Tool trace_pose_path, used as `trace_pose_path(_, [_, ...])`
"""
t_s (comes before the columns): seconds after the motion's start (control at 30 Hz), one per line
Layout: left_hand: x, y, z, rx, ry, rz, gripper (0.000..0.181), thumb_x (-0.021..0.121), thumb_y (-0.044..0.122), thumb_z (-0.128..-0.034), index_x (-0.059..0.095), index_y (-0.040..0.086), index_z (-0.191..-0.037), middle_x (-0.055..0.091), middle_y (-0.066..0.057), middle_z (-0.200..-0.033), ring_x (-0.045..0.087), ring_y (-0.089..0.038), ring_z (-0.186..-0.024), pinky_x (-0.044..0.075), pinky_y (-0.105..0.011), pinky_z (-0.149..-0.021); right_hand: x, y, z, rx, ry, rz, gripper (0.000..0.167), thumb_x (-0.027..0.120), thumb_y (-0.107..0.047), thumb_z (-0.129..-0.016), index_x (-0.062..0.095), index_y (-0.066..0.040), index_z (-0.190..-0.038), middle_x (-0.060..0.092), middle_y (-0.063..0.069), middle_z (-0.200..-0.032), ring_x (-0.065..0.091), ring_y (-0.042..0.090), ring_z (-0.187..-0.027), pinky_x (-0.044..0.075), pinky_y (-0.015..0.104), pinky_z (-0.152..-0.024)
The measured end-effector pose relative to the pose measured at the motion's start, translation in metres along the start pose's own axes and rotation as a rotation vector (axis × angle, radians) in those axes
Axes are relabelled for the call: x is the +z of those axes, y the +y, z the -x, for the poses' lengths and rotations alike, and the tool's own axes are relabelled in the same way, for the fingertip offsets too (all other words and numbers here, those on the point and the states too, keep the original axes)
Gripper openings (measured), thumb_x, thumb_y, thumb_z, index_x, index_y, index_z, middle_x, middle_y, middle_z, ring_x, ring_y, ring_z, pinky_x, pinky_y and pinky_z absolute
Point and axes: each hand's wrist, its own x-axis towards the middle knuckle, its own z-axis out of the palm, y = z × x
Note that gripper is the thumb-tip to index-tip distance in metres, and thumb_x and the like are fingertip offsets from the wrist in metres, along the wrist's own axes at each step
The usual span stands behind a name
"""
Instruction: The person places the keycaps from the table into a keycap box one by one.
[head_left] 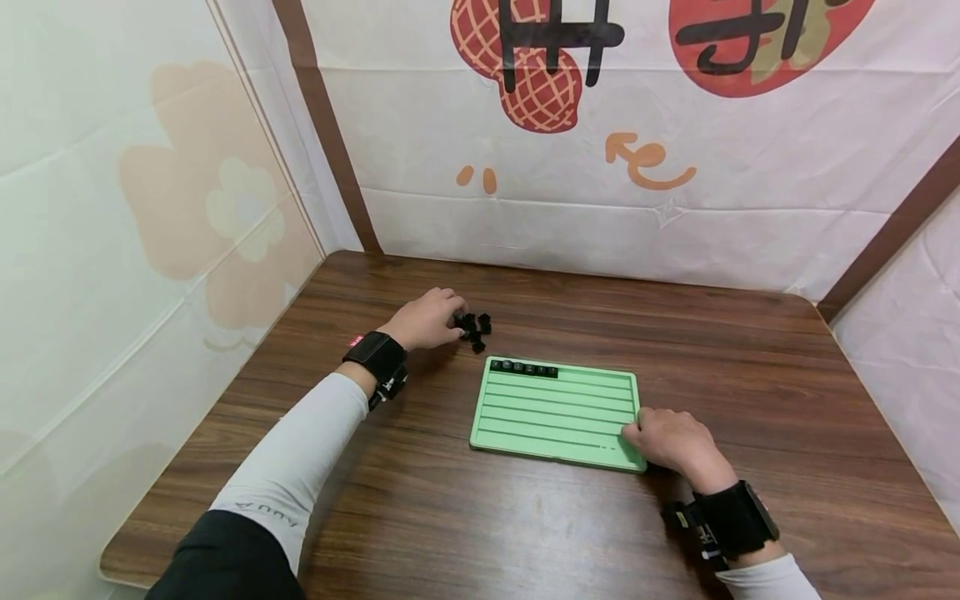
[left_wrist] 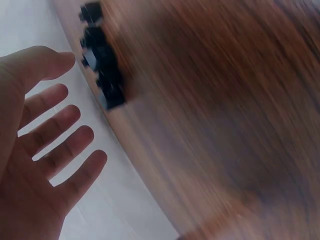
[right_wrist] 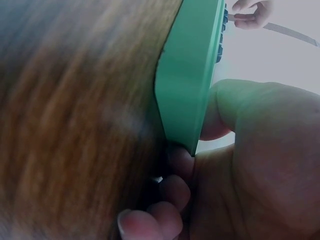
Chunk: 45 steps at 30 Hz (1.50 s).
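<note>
Left hand (head_left: 429,320) looks loose, fingers spread and holding nothing, right beside the loose black pieces (head_left: 468,323) just above frame centre. Right hand (head_left: 675,442) has the green tray (head_left: 555,417) gripped by its lower-right corner, mid-frame, black row (head_left: 523,368) at its upper left. A clumsy knuckle could scatter the pile, imo; tugging the tray might jolt that row. Counter's (head_left: 450,525) back edge is past the pile, more room lower-middle.

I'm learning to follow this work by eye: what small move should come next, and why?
Probably the left hand should pinch one of the loose black pieces: it is right at them, apparently holding none, while the right hand grips the green tray, whose row of black pieces spans only part of its width.
</note>
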Motion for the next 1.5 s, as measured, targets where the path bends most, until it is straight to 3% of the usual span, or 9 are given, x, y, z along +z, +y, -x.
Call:
trace_pose_path(0.3, [0.002,-0.018,-0.003,-0.069,-0.038,0.061,0.038,0.063,0.030,-0.0928,0.059,0.013,-0.127,0.053,-0.008,-0.128,0.048,-0.027,-0.124,0.046,-0.045,-0.096,0.002,0.001,0.001,-0.011,0.011,0.001,0.025,0.043,-0.028,-0.093,0.048,-0.011,-0.076,0.037,0.003,-0.068,0.035,0.019,-0.061,0.025,0.035,-0.061])
trace_pose_path(0.53, [0.008,-0.025,-0.013,-0.099,-0.031,0.082,0.037,0.063,0.031,-0.0925,0.060,0.012,-0.124,0.057,-0.009,-0.120,0.056,-0.025,-0.110,0.048,-0.044,-0.091,0.004,0.002,0.002,-0.030,0.036,-0.006,0.026,0.043,-0.028,-0.094,0.046,-0.011,-0.075,0.036,0.003,-0.067,0.034,0.018,-0.061,0.024,0.037,-0.061])
trace_pose_path(0.77, [0.014,-0.023,-0.024,-0.134,-0.016,0.106,0.031,0.060,0.032,-0.0936,0.062,0.012,-0.118,0.058,-0.007,-0.113,0.057,-0.023,-0.098,0.048,-0.041,-0.086,0.003,0.002,0.000,-0.033,0.034,0.008,0.025,0.043,-0.029,-0.094,0.048,-0.011,-0.077,0.039,0.004,-0.069,0.039,0.020,-0.064,0.026,0.037,-0.062])
trace_pose_path(0.97, [0.016,-0.016,-0.031,-0.110,-0.023,0.114,0.026,0.059,0.029,-0.0955,0.064,0.011,-0.113,0.063,-0.008,-0.110,0.059,-0.022,-0.093,0.049,-0.039,-0.082,0.002,0.002,-0.001,-0.026,0.027,0.014,0.025,0.043,-0.029,-0.094,0.049,-0.011,-0.078,0.041,0.005,-0.070,0.040,0.021,-0.064,0.027,0.037,-0.062])
trace_pose_path(1.23, [0.016,-0.011,-0.033,-0.097,-0.027,0.164,0.011,0.059,0.021,-0.0961,0.063,0.010,-0.098,0.064,-0.006,-0.093,0.056,-0.019,-0.078,0.046,-0.033,-0.073,0.001,0.002,0.000,-0.032,0.024,0.015,0.025,0.043,-0.029,-0.095,0.049,-0.011,-0.078,0.040,0.005,-0.070,0.040,0.020,-0.064,0.027,0.037,-0.062])
trace_pose_path(1.5, [0.014,-0.010,-0.032,-0.097,0.000,0.149,0.007,0.062,0.016,-0.0936,0.063,0.011,-0.098,0.062,-0.007,-0.101,0.056,-0.021,-0.088,0.047,-0.035,-0.079,0.000,0.002,0.002,-0.036,0.013,0.006,0.026,0.042,-0.029,-0.095,0.048,-0.011,-0.078,0.038,0.003,-0.068,0.036,0.019,-0.062,0.026,0.037,-0.061])
